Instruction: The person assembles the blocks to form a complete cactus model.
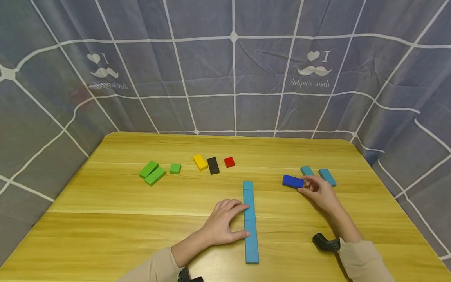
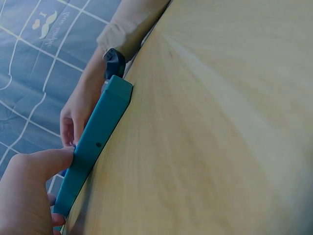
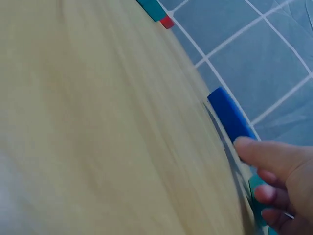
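A dark blue block (image 1: 293, 181) is pinched at its right end between the thumb and fingers of my right hand (image 1: 320, 192). In the right wrist view the dark blue block (image 3: 230, 113) shows a thin shadow beside it on the wood. My left hand (image 1: 222, 223) rests at a straight row of light blue blocks (image 1: 251, 243), its thumb and index fingertip on the row's left side. Seen from the left wrist, the thumb lies against the nearest light blue block (image 2: 95, 147). Two more light blue blocks (image 1: 327, 177) lie by my right hand, one partly behind it.
Toward the back left of the wooden table (image 1: 123, 231) lie several green blocks (image 1: 155, 176). A yellow block (image 1: 200, 162), a black block (image 1: 213, 165) and a small red block (image 1: 229, 162) sit near the back middle. A grey checked curtain (image 1: 204, 70) surrounds the table.
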Demonstrator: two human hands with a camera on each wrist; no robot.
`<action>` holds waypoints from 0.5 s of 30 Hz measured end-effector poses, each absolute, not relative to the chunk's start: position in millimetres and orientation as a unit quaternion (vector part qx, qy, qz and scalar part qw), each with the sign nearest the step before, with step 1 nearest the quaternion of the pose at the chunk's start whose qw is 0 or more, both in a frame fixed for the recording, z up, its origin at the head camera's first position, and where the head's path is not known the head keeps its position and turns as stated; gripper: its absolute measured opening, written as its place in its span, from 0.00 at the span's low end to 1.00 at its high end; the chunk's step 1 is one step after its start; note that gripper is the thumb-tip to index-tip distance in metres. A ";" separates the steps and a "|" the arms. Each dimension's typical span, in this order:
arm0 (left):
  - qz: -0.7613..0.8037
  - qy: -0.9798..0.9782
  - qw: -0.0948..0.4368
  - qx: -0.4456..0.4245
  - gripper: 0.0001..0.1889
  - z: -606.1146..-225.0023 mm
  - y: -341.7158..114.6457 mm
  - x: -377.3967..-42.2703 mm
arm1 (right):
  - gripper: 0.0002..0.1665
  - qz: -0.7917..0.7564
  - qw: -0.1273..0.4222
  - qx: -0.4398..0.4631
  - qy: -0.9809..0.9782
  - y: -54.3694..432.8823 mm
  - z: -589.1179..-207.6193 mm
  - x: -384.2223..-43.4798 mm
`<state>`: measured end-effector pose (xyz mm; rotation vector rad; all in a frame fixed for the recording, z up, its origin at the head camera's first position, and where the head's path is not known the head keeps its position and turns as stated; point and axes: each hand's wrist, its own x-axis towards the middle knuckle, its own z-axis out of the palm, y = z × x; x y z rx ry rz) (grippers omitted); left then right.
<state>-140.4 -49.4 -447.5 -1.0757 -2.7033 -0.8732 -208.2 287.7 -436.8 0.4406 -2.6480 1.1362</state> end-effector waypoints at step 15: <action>-0.286 -0.889 0.049 -0.354 0.34 -447.0 -49.4 -141.0 | 0.16 0.441 0.039 0.240 -0.864 233.6 -423.2 -183.4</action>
